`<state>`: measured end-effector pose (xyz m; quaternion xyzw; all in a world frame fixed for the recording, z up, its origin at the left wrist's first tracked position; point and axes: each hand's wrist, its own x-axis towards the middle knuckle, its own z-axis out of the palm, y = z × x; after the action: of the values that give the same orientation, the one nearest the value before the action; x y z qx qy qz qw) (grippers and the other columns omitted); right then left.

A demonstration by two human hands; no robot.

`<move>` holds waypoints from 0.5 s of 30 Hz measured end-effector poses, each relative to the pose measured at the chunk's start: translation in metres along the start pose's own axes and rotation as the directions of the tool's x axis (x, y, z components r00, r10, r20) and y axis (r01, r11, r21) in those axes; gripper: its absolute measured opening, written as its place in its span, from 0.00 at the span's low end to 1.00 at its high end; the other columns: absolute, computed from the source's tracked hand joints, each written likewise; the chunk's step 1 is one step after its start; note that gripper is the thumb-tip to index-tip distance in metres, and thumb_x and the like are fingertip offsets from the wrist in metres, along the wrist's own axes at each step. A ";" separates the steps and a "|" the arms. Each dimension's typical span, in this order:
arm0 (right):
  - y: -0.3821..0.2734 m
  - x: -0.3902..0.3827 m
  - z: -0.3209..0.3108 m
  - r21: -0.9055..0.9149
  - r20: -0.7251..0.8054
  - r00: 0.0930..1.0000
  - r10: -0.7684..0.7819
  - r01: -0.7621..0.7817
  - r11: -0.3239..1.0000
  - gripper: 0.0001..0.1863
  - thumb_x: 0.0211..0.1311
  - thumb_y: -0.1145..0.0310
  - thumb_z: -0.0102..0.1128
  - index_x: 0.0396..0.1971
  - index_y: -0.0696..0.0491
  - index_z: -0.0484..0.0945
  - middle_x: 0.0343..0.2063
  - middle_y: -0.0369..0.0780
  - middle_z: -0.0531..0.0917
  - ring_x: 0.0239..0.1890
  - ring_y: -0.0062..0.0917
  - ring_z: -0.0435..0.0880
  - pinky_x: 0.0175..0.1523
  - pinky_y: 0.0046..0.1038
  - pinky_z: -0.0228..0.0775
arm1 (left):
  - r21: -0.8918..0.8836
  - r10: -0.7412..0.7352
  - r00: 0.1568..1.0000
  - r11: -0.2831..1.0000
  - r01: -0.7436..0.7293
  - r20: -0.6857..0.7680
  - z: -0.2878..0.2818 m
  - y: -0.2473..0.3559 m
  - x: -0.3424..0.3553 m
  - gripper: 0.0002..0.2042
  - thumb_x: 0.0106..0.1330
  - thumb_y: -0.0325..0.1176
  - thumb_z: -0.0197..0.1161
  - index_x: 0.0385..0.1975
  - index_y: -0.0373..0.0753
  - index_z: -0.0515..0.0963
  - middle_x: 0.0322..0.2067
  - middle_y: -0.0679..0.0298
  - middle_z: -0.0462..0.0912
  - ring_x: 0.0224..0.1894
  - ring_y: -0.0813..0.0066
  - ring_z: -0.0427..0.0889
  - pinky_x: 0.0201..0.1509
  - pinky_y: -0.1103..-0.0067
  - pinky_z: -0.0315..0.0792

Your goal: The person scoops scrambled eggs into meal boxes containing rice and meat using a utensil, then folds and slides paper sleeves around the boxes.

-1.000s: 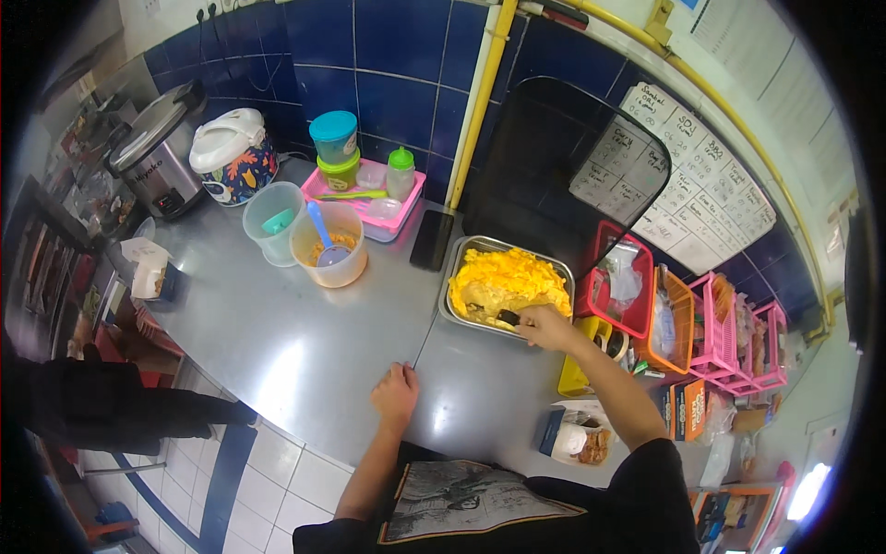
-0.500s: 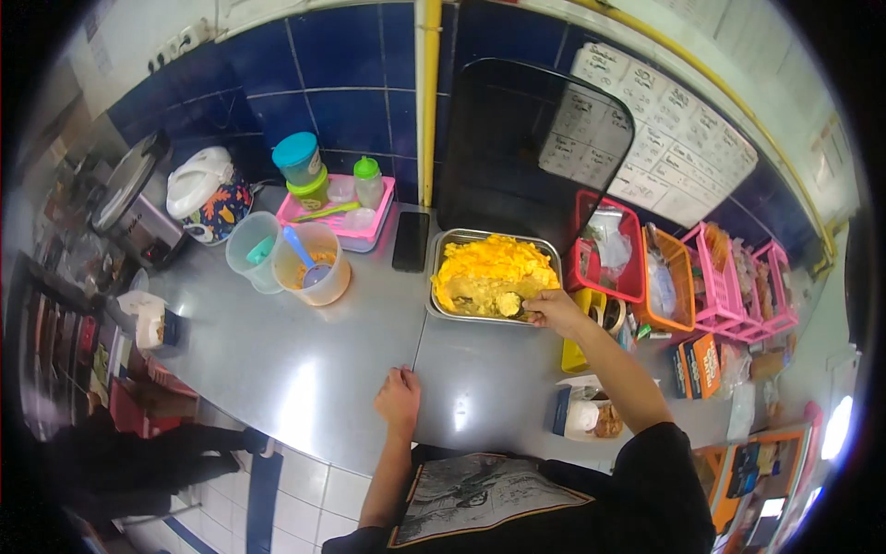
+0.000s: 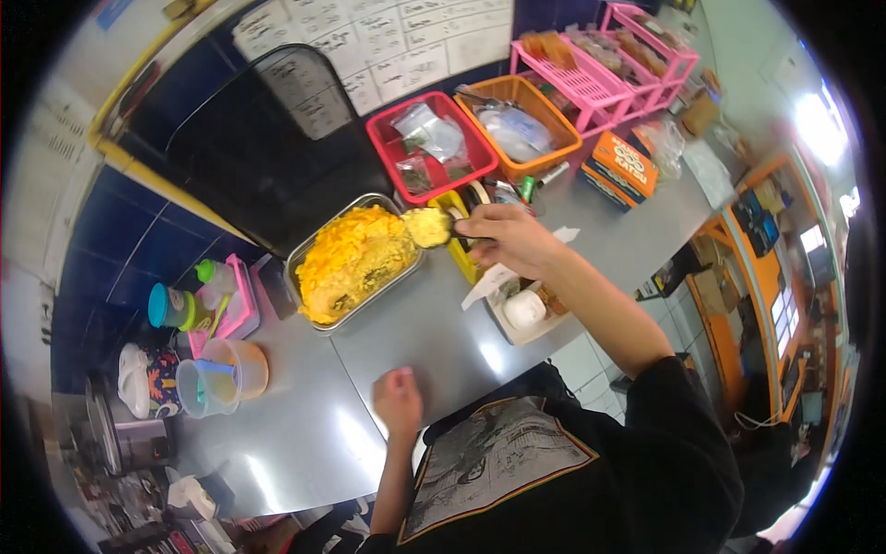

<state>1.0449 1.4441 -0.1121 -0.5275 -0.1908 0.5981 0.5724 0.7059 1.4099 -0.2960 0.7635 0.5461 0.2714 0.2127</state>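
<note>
My right hand [image 3: 503,235] is closed round the dark handle of a spoon [image 3: 454,236]. A heap of yellow scrambled egg [image 3: 426,226] fills its bowl, just past the right rim of a metal tray [image 3: 374,312]. More scrambled egg [image 3: 355,258] lies in the tray, thinner along the near side. Below my right forearm sits an open paper food box [image 3: 503,328] with white rice [image 3: 524,309] and some brown food, partly hidden by the arm. My left hand [image 3: 398,402] hovers over the near counter edge, fingers curled and slightly blurred, holding nothing visible.
A red basket [image 3: 443,189], an orange basket [image 3: 554,152] and a pink rack [image 3: 591,88] line the wall side. A dark lid-like panel [image 3: 268,148] stands behind the tray. Plastic jugs [image 3: 249,362] and a pink tray [image 3: 242,309] are at left; orange boxes [image 3: 623,166] at right.
My right hand has lifted the loaded spoon out of the tray, toward the right. The view has turned right, bringing the food box closer to the middle. My left hand stays near the counter edge.
</note>
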 end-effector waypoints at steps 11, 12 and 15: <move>0.070 -0.155 -0.155 0.243 -0.389 0.912 -0.128 0.235 0.941 0.10 0.69 0.70 0.65 0.28 0.54 0.76 0.38 0.40 0.84 0.23 0.18 0.83 0.27 0.20 0.76 | 0.035 0.623 0.404 0.517 -0.855 0.670 0.098 0.151 0.056 0.23 0.72 0.54 0.58 0.34 0.37 0.85 0.38 0.62 0.84 0.51 0.64 0.77 0.68 0.54 0.60; 0.082 -0.163 -0.162 0.292 -0.400 0.908 -0.123 0.253 0.922 0.09 0.69 0.71 0.65 0.28 0.54 0.76 0.40 0.41 0.84 0.23 0.18 0.83 0.26 0.19 0.76 | 0.012 0.621 0.361 0.493 -0.870 0.696 0.102 0.151 0.059 0.25 0.72 0.57 0.55 0.37 0.37 0.85 0.38 0.61 0.84 0.51 0.63 0.77 0.70 0.52 0.59; 0.106 -0.170 -0.170 0.346 -0.411 0.909 -0.072 0.229 0.910 0.09 0.69 0.71 0.66 0.28 0.54 0.77 0.45 0.44 0.84 0.22 0.18 0.83 0.26 0.19 0.77 | -0.010 0.673 0.363 0.482 -0.876 0.644 0.112 0.146 0.055 0.28 0.72 0.60 0.53 0.42 0.37 0.85 0.38 0.59 0.85 0.50 0.62 0.78 0.71 0.50 0.57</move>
<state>1.1026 1.2010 -0.1934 -0.4958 0.0075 0.4599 0.7366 0.8978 1.4131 -0.2806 0.9956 0.0578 0.0011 0.0742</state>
